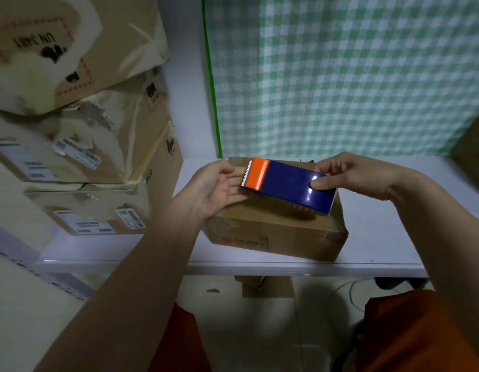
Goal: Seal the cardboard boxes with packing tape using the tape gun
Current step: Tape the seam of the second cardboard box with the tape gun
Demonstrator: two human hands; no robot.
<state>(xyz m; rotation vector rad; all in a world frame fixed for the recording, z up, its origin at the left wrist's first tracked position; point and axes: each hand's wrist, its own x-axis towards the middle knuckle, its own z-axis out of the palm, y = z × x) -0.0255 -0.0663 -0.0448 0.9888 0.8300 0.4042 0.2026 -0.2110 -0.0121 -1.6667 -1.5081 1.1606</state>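
Currently two hands hold one tape gun (289, 185) just above one cardboard box (275, 232) on the white counter (380, 237). Right hand (351, 177) grips the blue body, fingers curled round its far end. Left hand (219, 187) lies palm up, fingers nearly straight, touching the orange toothed end. Left of the left hand: four stacked boxes (80, 116), worn, labelled.

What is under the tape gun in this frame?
A small cardboard box on the white shelf lies below the tape gun, which the right hand grips and the left hand meets at its orange end. The gun covers the box's top seam.
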